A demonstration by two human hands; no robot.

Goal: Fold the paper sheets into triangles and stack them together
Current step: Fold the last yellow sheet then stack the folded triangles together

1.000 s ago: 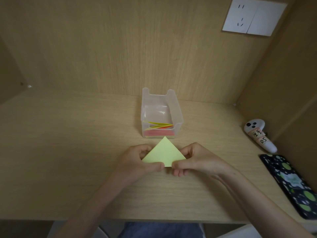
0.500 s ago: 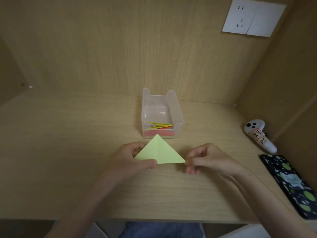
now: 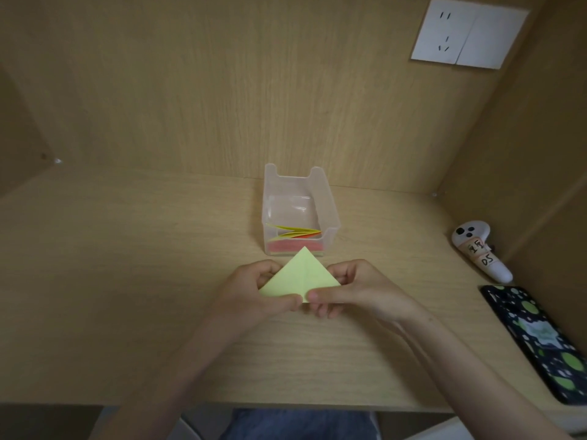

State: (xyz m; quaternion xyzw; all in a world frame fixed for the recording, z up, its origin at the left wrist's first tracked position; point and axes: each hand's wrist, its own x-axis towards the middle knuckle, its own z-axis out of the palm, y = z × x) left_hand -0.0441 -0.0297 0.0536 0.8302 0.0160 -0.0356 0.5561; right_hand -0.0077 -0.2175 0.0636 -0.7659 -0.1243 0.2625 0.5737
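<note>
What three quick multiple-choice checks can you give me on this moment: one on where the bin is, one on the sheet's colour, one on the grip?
1. Where does the clear bin stand relative to the triangle?
A. Just beyond its tip, farther from the person
B. To its left
C. Nearer the person than it

2. What colour is the triangle?
A. Red
B. Pale yellow-green
C. Blue

3. How is the triangle held?
A. It lies free, untouched
B. One hand alone holds it
C. The left hand and the right hand both pinch it

Key:
1 A, the bin's near wall sits right behind the triangle's tip.
2 B, its whole upper face shows that colour.
3 C, each hand grips it near the lower edge, the thumbs on top.
</note>
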